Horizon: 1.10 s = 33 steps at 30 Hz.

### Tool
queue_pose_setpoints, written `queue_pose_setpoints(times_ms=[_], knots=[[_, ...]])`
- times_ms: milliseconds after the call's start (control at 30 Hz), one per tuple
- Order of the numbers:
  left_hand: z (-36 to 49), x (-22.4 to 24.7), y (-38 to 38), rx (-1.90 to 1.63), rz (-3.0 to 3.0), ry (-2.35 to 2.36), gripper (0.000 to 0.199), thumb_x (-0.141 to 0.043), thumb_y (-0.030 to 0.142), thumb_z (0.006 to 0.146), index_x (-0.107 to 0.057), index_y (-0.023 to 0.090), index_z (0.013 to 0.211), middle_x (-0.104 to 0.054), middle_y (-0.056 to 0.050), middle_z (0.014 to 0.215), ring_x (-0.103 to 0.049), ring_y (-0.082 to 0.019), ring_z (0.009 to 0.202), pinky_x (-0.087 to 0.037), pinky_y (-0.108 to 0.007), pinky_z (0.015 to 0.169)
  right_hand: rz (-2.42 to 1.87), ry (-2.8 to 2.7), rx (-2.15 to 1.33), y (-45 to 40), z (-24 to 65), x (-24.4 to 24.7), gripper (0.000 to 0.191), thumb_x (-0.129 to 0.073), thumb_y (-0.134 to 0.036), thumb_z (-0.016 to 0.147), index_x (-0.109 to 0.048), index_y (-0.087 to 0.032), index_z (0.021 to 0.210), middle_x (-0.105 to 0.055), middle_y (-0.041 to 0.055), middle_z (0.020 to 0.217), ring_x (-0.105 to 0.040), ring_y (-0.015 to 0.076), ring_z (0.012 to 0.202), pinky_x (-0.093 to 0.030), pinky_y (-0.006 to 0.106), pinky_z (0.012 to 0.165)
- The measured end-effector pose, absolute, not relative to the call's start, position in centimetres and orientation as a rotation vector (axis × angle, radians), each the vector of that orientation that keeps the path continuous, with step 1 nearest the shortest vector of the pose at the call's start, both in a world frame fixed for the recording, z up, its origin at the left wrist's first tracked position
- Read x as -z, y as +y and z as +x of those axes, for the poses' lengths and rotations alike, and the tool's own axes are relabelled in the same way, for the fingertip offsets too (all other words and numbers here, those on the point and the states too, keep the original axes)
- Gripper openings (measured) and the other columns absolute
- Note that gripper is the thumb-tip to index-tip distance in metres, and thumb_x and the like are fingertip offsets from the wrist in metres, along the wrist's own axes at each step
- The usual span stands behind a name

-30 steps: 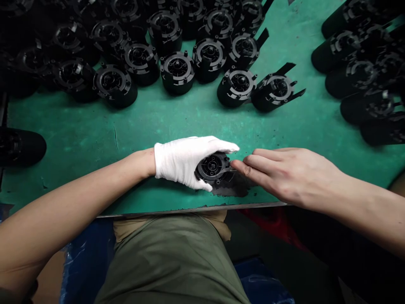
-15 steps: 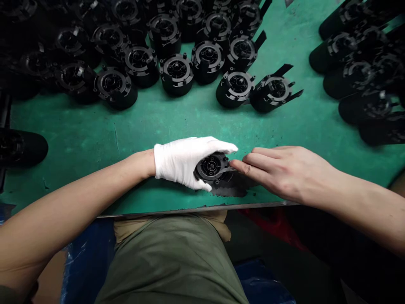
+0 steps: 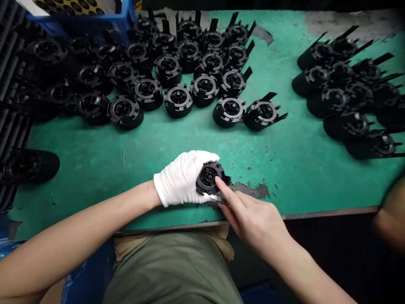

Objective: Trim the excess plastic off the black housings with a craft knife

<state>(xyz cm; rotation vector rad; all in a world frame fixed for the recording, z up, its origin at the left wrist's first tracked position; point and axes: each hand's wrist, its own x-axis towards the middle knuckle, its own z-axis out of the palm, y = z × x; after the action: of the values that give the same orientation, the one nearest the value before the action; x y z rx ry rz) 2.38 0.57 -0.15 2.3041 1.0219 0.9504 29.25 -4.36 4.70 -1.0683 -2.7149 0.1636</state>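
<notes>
My left hand [image 3: 179,179], in a white fabric glove, wraps around a round black plastic part [image 3: 209,178] just above the table's near edge. The part's ribbed, circular face looks up and to the right. My bare right hand [image 3: 253,215] comes in from below right, with its forefinger tip on the part's rim. A thin bright sliver [image 3: 213,197], probably a small metal blade, shows at my right fingertips against the part's lower edge. The fingers hide most of it.
Several similar black parts [image 3: 179,100] stand in rows on the green worktable [image 3: 284,169], with more at right and far left. A blue crate [image 3: 76,17] sits at the far edge, a black slatted rack [image 3: 12,105] at left. Another person's blurred forearm [image 3: 390,215] enters at right.
The view has tilted further up the table. My right hand has swung from the right to below the part, and the part has turned in my left hand.
</notes>
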Motion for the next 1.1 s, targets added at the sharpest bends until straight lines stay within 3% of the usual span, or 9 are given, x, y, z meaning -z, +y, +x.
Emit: queue_pose_setpoints(times_ms=[100,167,200,333,533,667,833,933,1100], knots=[[2.4,0.3,0.8,-0.917,2.3,1.021,0.088,-0.087,0.068,0.09,-0.051,0.017,0.152,-0.074,-0.02,0.141,-0.077,-0.038,0.13,-0.065,-0.053,0.112,-1.135,-2.649,-0.165,-5.5,29.1,-5.3,0.026,-0.058,-0.021,0.114,-0.068,-0.016,0.137,-0.071,0.002,0.083,-0.067,0.016,0.067,-0.047,0.033,0.062],[2.3,0.5,1.0,-0.871,2.276,1.037,0.092,-0.087,0.073,0.088,-0.051,0.018,0.152,-0.073,-0.021,0.143,-0.075,-0.039,0.134,-0.064,-0.055,0.113,-1.15,-2.589,-0.288,-5.6,29.6,-5.8,0.012,-0.056,-0.021,0.114,-0.068,-0.021,0.116,-0.071,0.0018,0.085,-0.068,0.0156,0.07,-0.049,0.031,0.064],[2.3,0.6,1.1,-0.858,2.266,1.04,0.094,-0.087,0.075,0.087,-0.052,0.018,0.153,-0.073,-0.021,0.144,-0.075,-0.04,0.134,-0.063,-0.056,0.114,-1.168,-2.561,-0.332,-5.6,29.9,-5.9,0.012,-0.055,-0.021,0.115,-0.067,-0.021,0.116,-0.071,0.0014,0.086,-0.068,0.0154,0.071,-0.05,0.029,0.065],[2.4,1.1,1.1,-0.879,2.241,1.028,0.097,-0.089,0.077,0.083,-0.054,0.018,0.152,-0.073,-0.021,0.143,-0.075,-0.04,0.134,-0.063,-0.057,0.115,-1.201,-2.532,-0.352,-5.4,29.1,-5.9,0.043,-0.05,-0.015,0.114,-0.057,-0.017,0.156,-0.075,0.0026,0.094,-0.072,0.0171,0.075,-0.054,0.029,0.067],[2.4,1.8,1.3,-0.863,2.199,1.022,0.102,-0.085,0.085,0.082,-0.055,0.018,0.152,-0.071,-0.022,0.148,-0.072,-0.042,0.139,-0.06,-0.06,0.121,-1.056,-2.359,-0.76,-5.5,27.1,-6.2,0.027,-0.048,-0.007,0.106,-0.066,-0.024,0.117,-0.075,-0.0006,0.091,-0.072,0.0131,0.075,-0.057,0.025,0.07],[2.5,2.1,1.3,-0.875,2.191,1.053,0.105,-0.088,0.084,0.079,-0.055,0.018,0.153,-0.072,-0.022,0.146,-0.074,-0.043,0.136,-0.06,-0.062,0.121,-1.237,-2.349,-0.537,-5.8,26.8,-5.5,0.037,-0.049,-0.01,0.107,-0.065,-0.02,0.139,-0.083,0.0083,0.113,-0.08,0.0198,0.091,-0.061,0.031,0.077],[2.6,1.8,1.4,-0.869,2.19,1.016,0.103,-0.091,0.077,0.08,-0.054,0.018,0.156,-0.07,-0.023,0.149,-0.07,-0.044,0.14,-0.058,-0.063,0.124,-1.272,-2.422,-0.557,-5.0,26.9,-5.6,0.03,-0.045,-0.014,0.109,-0.069,-0.023,0.125,-0.083,0.0056,0.108,-0.078,0.0172,0.087,-0.061,0.029,0.078],[2.5,1.6,1.4,-0.837,2.18,1.04,0.111,-0.097,0.072,0.075,-0.051,0.017,0.16,-0.068,-0.023,0.15,-0.067,-0.045,0.144,-0.055,-0.066,0.126,-1.294,-2.457,-0.508,-2.8,27.7,-5.8,0.046,-0.042,-0.014,0.109,-0.066,-0.023,0.148,-0.082,0.0087,0.124,-0.079,0.0186,0.101,-0.061,0.031,0.088],[2.7,1.4,1.3,-0.814,2.16,1.101,0.117,-0.103,0.064,0.07,-0.05,0.015,0.162,-0.066,-0.025,0.153,-0.066,-0.046,0.145,-0.056,-0.067,0.126,-1.202,-2.691,-0.48,0.9,29.3,-6.2,0.065,-0.051,-0.015,0.099,-0.064,-0.031,0.161,-0.073,0.0002,0.091,-0.065,0.0169,0.07,-0.048,0.028,0.064]])
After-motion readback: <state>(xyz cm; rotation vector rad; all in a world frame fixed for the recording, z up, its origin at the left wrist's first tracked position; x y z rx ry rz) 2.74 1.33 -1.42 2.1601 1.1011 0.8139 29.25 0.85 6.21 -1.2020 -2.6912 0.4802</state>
